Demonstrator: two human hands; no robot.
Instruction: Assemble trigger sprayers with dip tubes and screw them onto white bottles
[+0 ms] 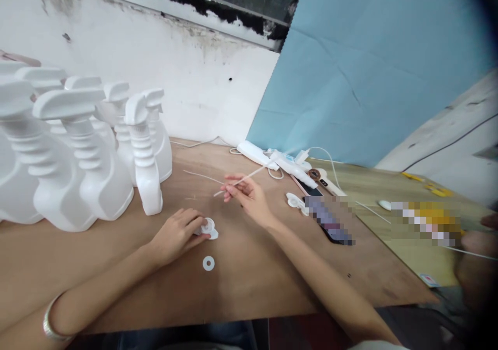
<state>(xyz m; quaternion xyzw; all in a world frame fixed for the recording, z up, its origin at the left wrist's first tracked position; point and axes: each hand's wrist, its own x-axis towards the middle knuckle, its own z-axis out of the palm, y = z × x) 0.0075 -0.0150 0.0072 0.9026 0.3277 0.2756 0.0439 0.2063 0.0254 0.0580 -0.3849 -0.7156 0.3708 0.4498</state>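
Note:
My right hand [251,198] pinches a thin white plastic tube [254,172], which slants up to the right above the table. Another thin white strand [202,176] runs left from near its fingertips; I cannot tell whether it is held too. Close by on the left, my left hand [179,234] rests low over the table, its fingers curled on small translucent white plastic caps [210,227]. Its fingers partly cover those pieces. A flat white ring washer [204,265] lies on the brown table just in front of the left hand.
Several white spray bottles [148,184] with trigger heads crowd the table's left side. Toward the right lie a phone [338,237], white plastic pieces [296,203] and cables by a power strip [257,154]. Another person's hand [476,243] shows blurred at the far right.

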